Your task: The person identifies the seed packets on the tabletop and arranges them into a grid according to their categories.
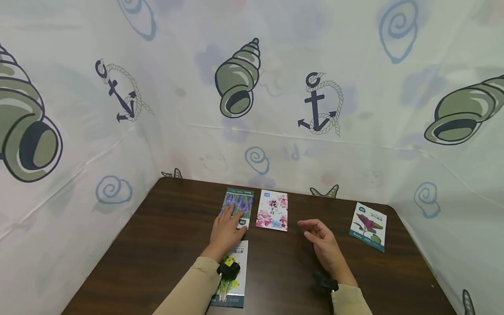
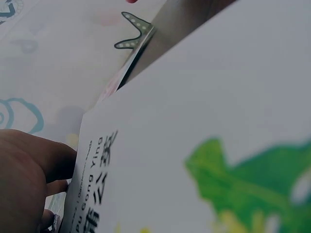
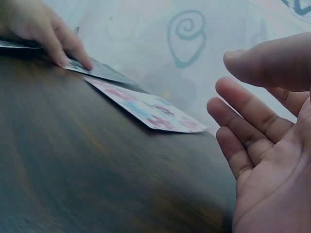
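Observation:
My left hand [image 1: 226, 232] rests with extended fingers on a seed packet with purple flower spikes [image 1: 246, 202] near the table's back edge. Under that wrist lies a yellow-flowered seed packet [image 1: 239, 286], partly covered by the arm; its white face [image 2: 160, 111] fills much of the left wrist view. Just right of the purple packet is a white packet with pink blossoms [image 1: 272, 210]. My right hand [image 1: 324, 245] hovers to the right of it, fingers loosely bent and holding nothing. Farther right, a packet with a dark pink flower [image 1: 368, 226] lies tilted.
A dark wooden table [image 1: 157, 245] carries all the packets. White cloth [image 1: 189, 96] printed with shells and anchors rises behind the table and along both sides. Each wrist wears a black camera strap [image 1: 229, 271].

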`<state>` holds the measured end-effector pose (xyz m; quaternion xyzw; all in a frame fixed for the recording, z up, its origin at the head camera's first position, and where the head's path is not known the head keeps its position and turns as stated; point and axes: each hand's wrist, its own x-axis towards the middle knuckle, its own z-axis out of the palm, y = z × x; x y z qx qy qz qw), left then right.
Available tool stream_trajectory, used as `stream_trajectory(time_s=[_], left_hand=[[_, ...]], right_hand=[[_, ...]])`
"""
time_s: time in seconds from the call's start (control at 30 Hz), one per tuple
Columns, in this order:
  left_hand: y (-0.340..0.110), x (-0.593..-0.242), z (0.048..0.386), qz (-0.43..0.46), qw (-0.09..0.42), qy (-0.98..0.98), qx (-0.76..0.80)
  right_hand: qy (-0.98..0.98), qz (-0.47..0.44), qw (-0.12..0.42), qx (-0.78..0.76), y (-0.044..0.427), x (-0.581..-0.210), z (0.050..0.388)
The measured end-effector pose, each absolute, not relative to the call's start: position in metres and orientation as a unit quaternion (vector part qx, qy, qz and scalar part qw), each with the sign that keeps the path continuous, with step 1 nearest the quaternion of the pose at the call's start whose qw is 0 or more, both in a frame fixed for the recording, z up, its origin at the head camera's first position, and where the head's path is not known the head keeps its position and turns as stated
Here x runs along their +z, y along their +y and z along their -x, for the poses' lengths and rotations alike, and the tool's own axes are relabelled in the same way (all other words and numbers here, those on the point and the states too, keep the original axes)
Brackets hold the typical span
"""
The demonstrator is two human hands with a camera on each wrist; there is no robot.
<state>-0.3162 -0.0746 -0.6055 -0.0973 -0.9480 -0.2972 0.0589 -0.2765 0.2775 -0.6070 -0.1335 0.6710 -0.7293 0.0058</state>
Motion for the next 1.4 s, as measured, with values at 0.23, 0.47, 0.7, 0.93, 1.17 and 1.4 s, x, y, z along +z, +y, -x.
stream_trajectory(time_s=[0.23,0.47,0.7,0.93,1.17,1.4], left_hand=[[-0.077,-0.612,0.313,0.098,0.061,-0.943,-0.314],[-0.072,-0.602,0.313,0.095,0.059,-0.947,-0.301],[-0.072,-0.602,0.314,0.091,0.054,-0.948,-0.299],[-0.078,-0.605,0.315,0.088,0.055,-0.952,-0.289],[-0.078,-0.605,0.313,0.096,0.052,-0.951,-0.289],[-0.075,-0.605,0.315,0.095,0.057,-0.948,-0.299]], right_hand=[[0.688,0.124,-0.014,-0.715,0.291,-0.608,0.278],[0.692,0.094,-0.064,-0.713,0.307,-0.602,0.283],[0.714,0.008,-0.155,-0.683,0.326,-0.603,0.280],[0.725,-0.083,-0.220,-0.647,0.345,-0.607,0.278],[0.744,-0.133,-0.224,-0.616,0.359,-0.605,0.271],[0.744,-0.133,-0.249,-0.606,0.364,-0.601,0.268]])
